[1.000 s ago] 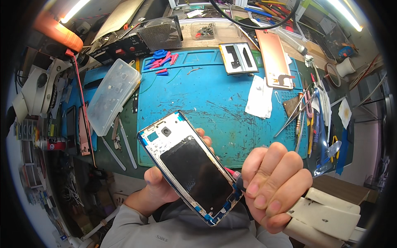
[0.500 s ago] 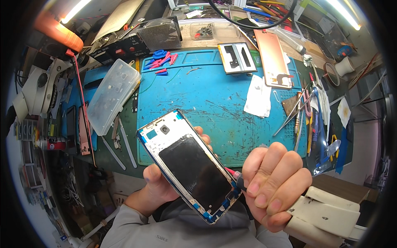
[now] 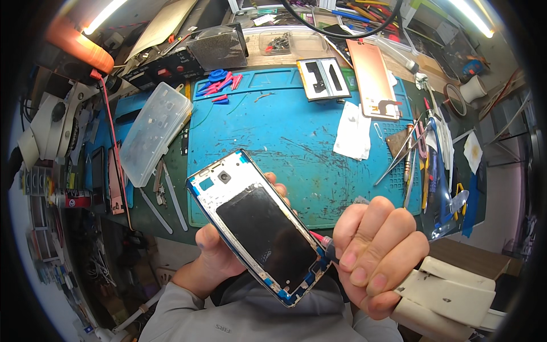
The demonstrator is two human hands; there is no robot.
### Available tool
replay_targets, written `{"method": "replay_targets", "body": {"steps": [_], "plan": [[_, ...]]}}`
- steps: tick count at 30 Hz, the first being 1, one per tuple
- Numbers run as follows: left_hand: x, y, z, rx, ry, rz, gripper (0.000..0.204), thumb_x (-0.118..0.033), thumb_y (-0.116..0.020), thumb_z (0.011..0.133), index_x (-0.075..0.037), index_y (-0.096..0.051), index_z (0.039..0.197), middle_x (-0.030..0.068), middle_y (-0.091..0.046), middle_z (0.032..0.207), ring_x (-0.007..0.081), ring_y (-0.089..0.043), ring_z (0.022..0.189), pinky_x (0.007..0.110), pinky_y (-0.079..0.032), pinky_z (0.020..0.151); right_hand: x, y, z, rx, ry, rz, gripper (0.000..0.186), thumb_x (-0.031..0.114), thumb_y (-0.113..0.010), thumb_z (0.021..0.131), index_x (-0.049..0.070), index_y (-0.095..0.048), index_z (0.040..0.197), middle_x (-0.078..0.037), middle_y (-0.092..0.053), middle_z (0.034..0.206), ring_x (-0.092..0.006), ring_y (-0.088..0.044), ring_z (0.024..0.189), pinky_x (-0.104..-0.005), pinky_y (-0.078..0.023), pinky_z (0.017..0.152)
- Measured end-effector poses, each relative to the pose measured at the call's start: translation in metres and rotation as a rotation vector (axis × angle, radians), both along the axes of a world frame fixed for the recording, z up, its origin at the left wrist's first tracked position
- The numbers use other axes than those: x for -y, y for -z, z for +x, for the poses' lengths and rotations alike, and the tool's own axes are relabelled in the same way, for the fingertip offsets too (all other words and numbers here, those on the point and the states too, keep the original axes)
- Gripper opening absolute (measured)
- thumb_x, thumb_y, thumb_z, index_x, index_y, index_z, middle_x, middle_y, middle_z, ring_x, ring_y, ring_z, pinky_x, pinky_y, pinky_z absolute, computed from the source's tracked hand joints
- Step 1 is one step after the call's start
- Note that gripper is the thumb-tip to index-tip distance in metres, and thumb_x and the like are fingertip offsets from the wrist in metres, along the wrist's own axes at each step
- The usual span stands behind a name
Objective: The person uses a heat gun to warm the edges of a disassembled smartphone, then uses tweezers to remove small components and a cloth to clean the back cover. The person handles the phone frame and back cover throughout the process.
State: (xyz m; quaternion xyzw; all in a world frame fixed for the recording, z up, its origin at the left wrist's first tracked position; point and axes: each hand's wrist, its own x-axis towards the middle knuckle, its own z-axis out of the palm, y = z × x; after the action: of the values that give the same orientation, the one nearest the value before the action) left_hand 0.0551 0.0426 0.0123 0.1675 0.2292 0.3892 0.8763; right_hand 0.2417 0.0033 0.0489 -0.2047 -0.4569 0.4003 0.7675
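A phone's inner frame (image 3: 261, 231), silver with a large black panel, blue tape bits and a camera hole near its upper end, lies tilted in my left hand (image 3: 216, 251). My left thumb rests at its left edge, and fingertips show past its right edge. Closed beside the lower right edge is my right hand (image 3: 379, 251), wrapped round a slim tool with a pink-red tip (image 3: 319, 236) and a dark body. That tip meets or comes very near the frame's edge; I cannot tell which. Most of the tool is hidden inside my fist.
Beyond my hands lies a worn blue mat (image 3: 256, 131). On it are pink and blue clips (image 3: 219, 85), a phone battery (image 3: 323, 80), a pink back cover (image 3: 371, 80) and white paper (image 3: 351, 131). Tweezers (image 3: 396, 159) lie right; a clear plastic case (image 3: 156, 131) lies left.
The view has shifted slightly, so the bench things sit a little further left. Both hands keep their hold, with the frame and tool in nearly the same place.
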Motion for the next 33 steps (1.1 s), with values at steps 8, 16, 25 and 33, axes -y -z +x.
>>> {"method": "replay_targets", "body": {"steps": [8,16,25,33], "plan": [[0.0001,-0.0007,0.0008,-0.016,-0.004,0.011,0.124,-0.055,-0.092,0.058,-0.004,-0.027,0.15,0.0144,-0.044,0.142,0.032,-0.048,0.131,0.048,-0.044,0.11,0.0033,-0.0005,0.001,0.001,0.011,-0.021,0.022,0.016,-0.081,0.084,0.011,-0.06,0.084,0.0,-0.056,0.078,-0.0149,-0.053,0.068,-0.0315,-0.048,0.062],[-0.0001,-0.0009,0.0007,-0.016,0.002,0.022,0.123,-0.055,-0.092,0.059,-0.004,-0.026,0.15,0.0147,-0.045,0.143,0.0324,-0.048,0.132,0.05,-0.043,0.111,0.0001,0.0046,0.0076,0.104,-0.044,0.045,0.028,0.035,-0.074,0.092,0.017,-0.054,0.085,0.002,-0.055,0.083,-0.0102,-0.052,0.076,-0.0236,-0.043,0.061],[0.0008,0.0009,0.0014,-0.005,-0.016,0.052,0.12,-0.057,-0.09,0.061,-0.004,-0.028,0.149,0.0157,-0.046,0.14,0.0313,-0.048,0.129,0.048,-0.044,0.11,0.0019,0.0032,0.008,0.117,-0.032,0.04,0.028,0.035,-0.073,0.092,0.016,-0.053,0.086,0.002,-0.055,0.083,-0.0099,-0.051,0.075,-0.0235,-0.043,0.06],[0.0002,0.0033,0.0005,0.01,-0.006,0.052,0.122,-0.057,-0.091,0.061,-0.004,-0.027,0.15,0.0147,-0.044,0.142,0.0317,-0.048,0.131,0.049,-0.044,0.11,0.0051,0.0021,0.0083,0.12,-0.015,0.026,0.028,0.035,-0.073,0.093,0.016,-0.053,0.086,0.002,-0.055,0.083,-0.01,-0.051,0.075,-0.0233,-0.043,0.06]]}}
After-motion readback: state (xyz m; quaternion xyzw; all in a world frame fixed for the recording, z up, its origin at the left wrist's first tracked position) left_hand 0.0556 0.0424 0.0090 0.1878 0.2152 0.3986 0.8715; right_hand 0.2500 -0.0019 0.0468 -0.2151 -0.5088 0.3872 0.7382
